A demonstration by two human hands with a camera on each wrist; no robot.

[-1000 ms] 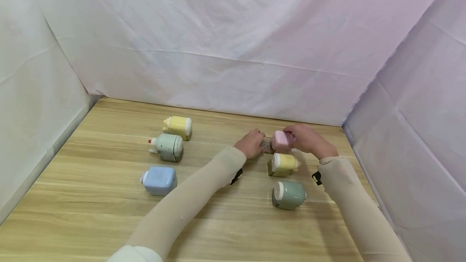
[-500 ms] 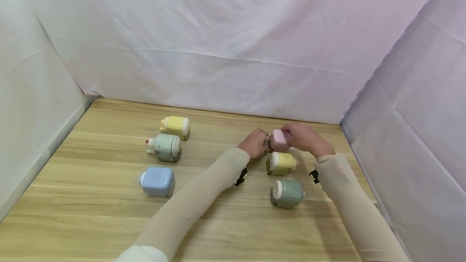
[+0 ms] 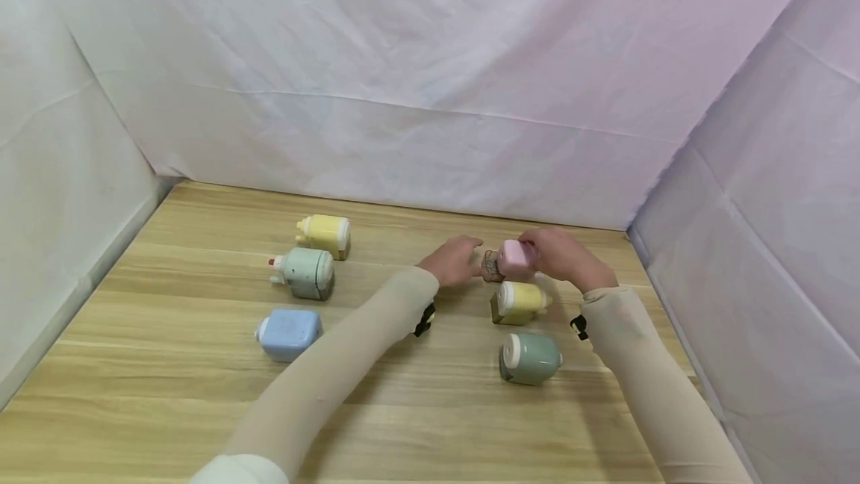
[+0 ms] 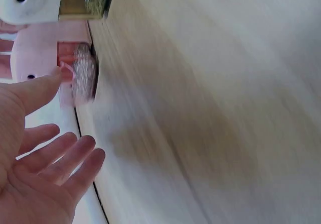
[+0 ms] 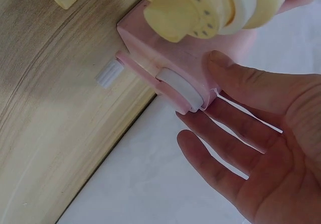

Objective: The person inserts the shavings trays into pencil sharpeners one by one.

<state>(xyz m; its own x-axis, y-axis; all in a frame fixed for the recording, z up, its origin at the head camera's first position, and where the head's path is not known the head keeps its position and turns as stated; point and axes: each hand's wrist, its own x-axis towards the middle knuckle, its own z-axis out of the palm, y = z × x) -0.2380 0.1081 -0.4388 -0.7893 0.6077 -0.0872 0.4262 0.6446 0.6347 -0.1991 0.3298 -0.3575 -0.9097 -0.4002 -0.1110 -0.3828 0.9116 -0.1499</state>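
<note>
My right hand (image 3: 567, 256) grips a pink crank pencil sharpener (image 3: 516, 258), thumb on one side and fingers on the other. Its pink crank (image 5: 145, 76) points away from the left hand. Left of the pink body shows its see-through shavings drawer (image 3: 491, 266); how far it stands out I cannot tell. My left hand (image 3: 453, 261) is just left of that drawer with its fingers spread. In the left wrist view the thumb overlaps the sharpener's front; whether they touch is unclear. Nearer than the pink one stands a yellow pencil sharpener (image 3: 520, 302).
A green sharpener (image 3: 534, 358) stands in front on the right. On the left are another yellow sharpener (image 3: 325, 234), a pale green one (image 3: 307, 272) and a blue one (image 3: 289, 334). White cloth (image 3: 403, 140) walls the wooden table (image 3: 430, 409) at the back and sides.
My left hand first moved right against the pink sharpener's drawer, then drew back left with its fingers spreading. The drawer now sits closer to the body. My right hand stays put.
</note>
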